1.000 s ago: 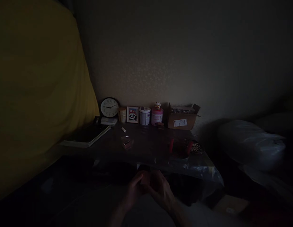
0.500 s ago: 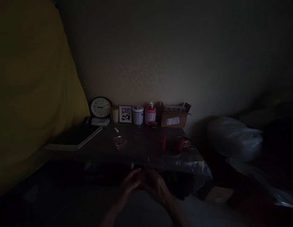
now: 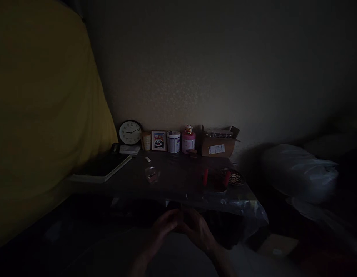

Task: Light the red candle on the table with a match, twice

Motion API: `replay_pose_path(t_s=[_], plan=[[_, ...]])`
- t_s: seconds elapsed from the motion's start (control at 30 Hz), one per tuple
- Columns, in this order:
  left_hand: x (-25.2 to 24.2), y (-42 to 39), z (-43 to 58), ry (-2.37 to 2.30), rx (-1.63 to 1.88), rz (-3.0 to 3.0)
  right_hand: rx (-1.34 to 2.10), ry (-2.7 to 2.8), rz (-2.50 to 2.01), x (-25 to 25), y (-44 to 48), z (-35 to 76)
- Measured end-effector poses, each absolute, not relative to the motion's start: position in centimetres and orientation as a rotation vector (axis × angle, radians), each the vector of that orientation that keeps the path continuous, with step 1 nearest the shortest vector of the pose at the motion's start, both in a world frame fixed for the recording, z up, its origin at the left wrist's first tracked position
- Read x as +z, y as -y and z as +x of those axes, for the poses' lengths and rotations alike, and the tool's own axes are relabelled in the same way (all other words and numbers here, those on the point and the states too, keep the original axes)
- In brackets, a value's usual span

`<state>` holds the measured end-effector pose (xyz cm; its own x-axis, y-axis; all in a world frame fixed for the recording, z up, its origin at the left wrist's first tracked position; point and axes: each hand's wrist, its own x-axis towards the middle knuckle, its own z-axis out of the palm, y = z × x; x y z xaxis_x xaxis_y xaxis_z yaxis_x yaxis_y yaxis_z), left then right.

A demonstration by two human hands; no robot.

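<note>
The room is very dark. My left hand and my right hand are held together low in the middle, just in front of the near edge of a low dark table. Their fingers curl toward each other and meet around something small that I cannot make out in the gloom. On the table ahead of my hands lie a small reddish packet and a dark bowl with red handles.
Along the wall stand a round clock, a small panda picture, a white tub, a pink jar and an open cardboard box. A book lies left. A yellow cushion fills the left; a white bag sits right.
The view swung a little left, then back right. My hands stayed together at the table's near edge; the brownish block seen between them a second ago no longer shows.
</note>
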<state>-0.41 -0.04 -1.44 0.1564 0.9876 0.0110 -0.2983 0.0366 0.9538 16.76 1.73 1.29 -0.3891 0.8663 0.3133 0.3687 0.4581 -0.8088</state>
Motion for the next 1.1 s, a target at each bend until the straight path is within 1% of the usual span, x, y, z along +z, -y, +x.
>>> replay_pose_path(t_s=[0.23,0.5,0.67,1.1], plan=[[-1.0,0.1,-0.1,-0.921,1.220,1.052,0.930,1.907,-1.028,1.9,-1.5,16.8],[-0.7,0.2,0.4,-0.779,1.330,0.857,1.079,1.621,-0.982,0.7,-2.7,17.5],[-0.2,0.3,0.6,-0.770,1.312,0.822,1.119,1.464,-0.982,0.5,-3.1,17.5],[-1.0,0.3,0.3,-0.734,1.312,0.815,1.064,1.444,-1.013,0.4,-3.0,17.2]])
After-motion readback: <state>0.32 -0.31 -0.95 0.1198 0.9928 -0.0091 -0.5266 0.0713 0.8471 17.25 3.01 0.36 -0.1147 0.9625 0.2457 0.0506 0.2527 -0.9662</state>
